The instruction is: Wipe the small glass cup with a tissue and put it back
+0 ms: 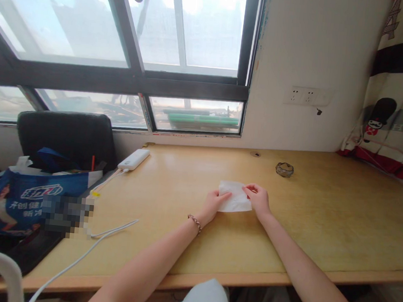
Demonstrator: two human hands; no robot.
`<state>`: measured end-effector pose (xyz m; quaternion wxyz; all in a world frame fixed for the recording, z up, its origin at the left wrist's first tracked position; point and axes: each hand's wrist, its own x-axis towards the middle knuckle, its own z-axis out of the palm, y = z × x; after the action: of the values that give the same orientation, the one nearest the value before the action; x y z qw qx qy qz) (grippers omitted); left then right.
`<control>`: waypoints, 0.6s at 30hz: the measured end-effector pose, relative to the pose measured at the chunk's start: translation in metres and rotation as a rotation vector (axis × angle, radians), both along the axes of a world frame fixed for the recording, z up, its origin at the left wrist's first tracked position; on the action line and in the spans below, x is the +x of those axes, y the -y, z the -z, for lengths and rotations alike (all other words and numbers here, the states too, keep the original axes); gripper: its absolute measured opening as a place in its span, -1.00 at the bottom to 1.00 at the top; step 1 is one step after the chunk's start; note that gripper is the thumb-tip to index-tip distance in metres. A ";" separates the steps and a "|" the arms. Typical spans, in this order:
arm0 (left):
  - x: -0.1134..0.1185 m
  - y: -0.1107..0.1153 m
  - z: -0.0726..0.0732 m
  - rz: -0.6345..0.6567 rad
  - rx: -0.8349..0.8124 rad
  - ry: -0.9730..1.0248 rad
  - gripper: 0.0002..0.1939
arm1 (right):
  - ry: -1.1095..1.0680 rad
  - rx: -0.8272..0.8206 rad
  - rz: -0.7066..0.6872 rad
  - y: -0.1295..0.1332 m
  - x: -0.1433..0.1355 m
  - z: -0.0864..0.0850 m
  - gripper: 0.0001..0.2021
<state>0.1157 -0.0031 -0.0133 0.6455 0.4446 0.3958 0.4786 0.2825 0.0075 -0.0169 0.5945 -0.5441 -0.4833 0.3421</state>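
Observation:
A white sheet of tissue paper [235, 198] is stretched between my two hands over the wooden table. My left hand [215, 204] grips its left edge, the thumb lying on top and the other fingers hidden beneath. At the upper right corner, my right hand [258, 199] pinches the sheet between thumb and fingertips. The tissue looks flat and lightly creased. A beaded bracelet [195, 224] circles my left wrist.
The wooden table [323, 219] carries a small patterned bowl-like object [284, 169] at the back right. A white power bank [134, 159] with a white cable [108, 233] lies on the left. Beyond it, a blue bag [39, 202] rests on a black chair [66, 133].

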 end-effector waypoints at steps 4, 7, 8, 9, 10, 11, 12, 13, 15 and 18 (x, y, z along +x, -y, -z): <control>0.000 -0.004 0.004 -0.045 -0.024 0.058 -0.68 | -0.147 -0.014 0.019 0.000 -0.001 -0.003 -0.74; -0.001 -0.005 0.004 -0.035 -0.018 0.116 -0.65 | -0.325 -0.117 -0.178 0.006 -0.006 -0.012 -0.70; -0.001 -0.005 0.004 -0.024 -0.010 0.127 -0.64 | -0.367 -0.162 -0.302 0.009 -0.008 -0.015 -0.69; -0.001 -0.005 0.003 -0.012 -0.001 0.134 -0.63 | -0.396 -0.202 -0.418 0.011 -0.009 -0.017 -0.68; -0.001 -0.004 0.002 0.000 0.006 0.138 -0.63 | -0.412 -0.232 -0.505 0.013 -0.010 -0.018 -0.68; -0.001 -0.003 0.001 0.015 0.012 0.139 -0.62 | -0.422 -0.252 -0.551 0.014 -0.010 -0.018 -0.67; -0.001 -0.002 0.000 0.034 0.018 0.138 -0.62 | -0.432 -0.262 -0.557 0.014 -0.010 -0.018 -0.66; -0.001 -0.002 -0.001 0.050 0.024 0.135 -0.63 | -0.440 -0.262 -0.537 0.014 -0.009 -0.017 -0.66; 0.000 -0.001 -0.001 0.064 0.037 0.117 -0.64 | -0.452 -0.243 -0.478 0.012 -0.006 -0.014 -0.67; -0.001 -0.002 -0.001 0.034 0.045 0.065 -0.68 | -0.463 -0.212 -0.436 0.009 -0.003 -0.014 -0.67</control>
<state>0.1149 -0.0014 -0.0122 0.6558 0.4498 0.3560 0.4908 0.2791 -0.0019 -0.0034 0.5415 -0.3947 -0.4020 0.6241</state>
